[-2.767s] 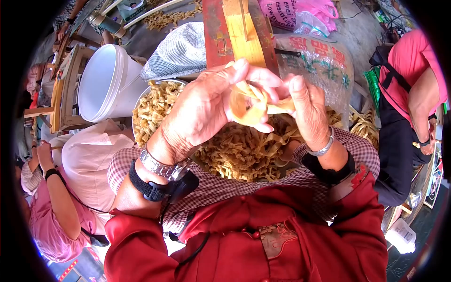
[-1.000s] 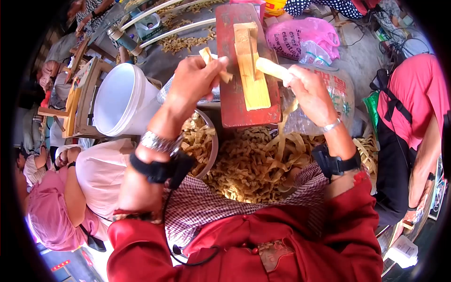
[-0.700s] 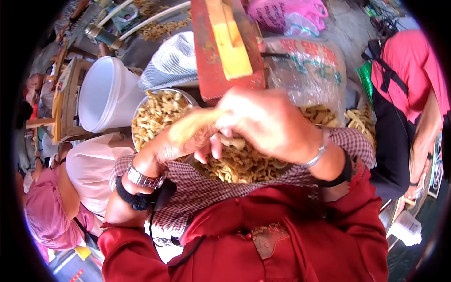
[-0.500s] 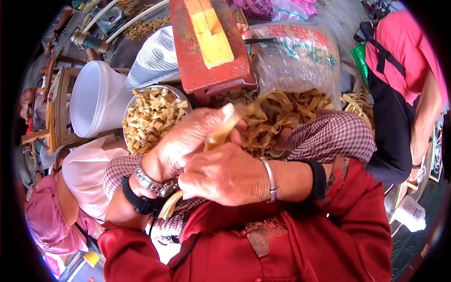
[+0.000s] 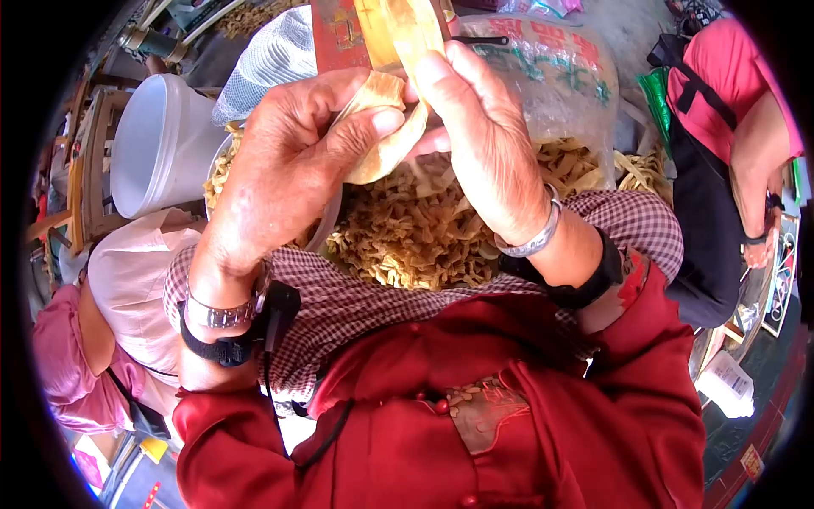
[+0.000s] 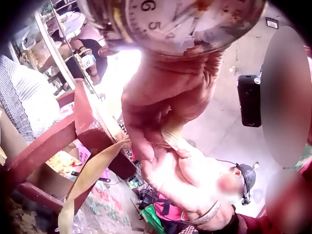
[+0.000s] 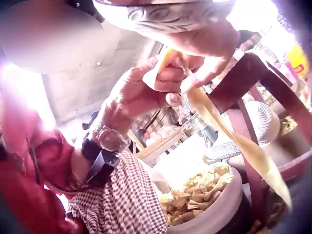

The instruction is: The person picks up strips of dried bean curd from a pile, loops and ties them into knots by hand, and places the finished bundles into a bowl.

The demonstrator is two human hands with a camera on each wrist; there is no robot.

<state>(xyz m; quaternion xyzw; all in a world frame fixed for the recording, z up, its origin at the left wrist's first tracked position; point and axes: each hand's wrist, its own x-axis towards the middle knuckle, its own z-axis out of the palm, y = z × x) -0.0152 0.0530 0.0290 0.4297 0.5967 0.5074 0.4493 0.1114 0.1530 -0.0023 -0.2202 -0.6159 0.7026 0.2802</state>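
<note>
A flat pale-yellow strip [image 5: 386, 153] is bent into a loop between my two hands, in front of my chest. My left hand [image 5: 288, 161] pinches the folded part, its thumb lying on top. My right hand [image 5: 492, 140] grips the strip between thumb and fingers, and the long end rises past its thumb. In the left wrist view a long end of the strip [image 6: 90, 175] hangs beside the hands; the right wrist view shows the strip [image 7: 239, 141] trailing from the fingers. Below lies a heap of similar strips and curled pieces [image 5: 415, 237].
A red wooden bench [image 5: 339, 38] stands ahead, with a yellow wood block [image 5: 373, 30] on it. To the left are a white bucket [image 5: 161, 153] and a tub of short pieces [image 7: 200, 195]. A clear plastic bag [image 5: 551, 102] lies right. People sit on both sides.
My hands were apart over the bench one second ago, then came together and crossed low over my lap. They have since uncrossed and moved forward, the strip now looped between them.
</note>
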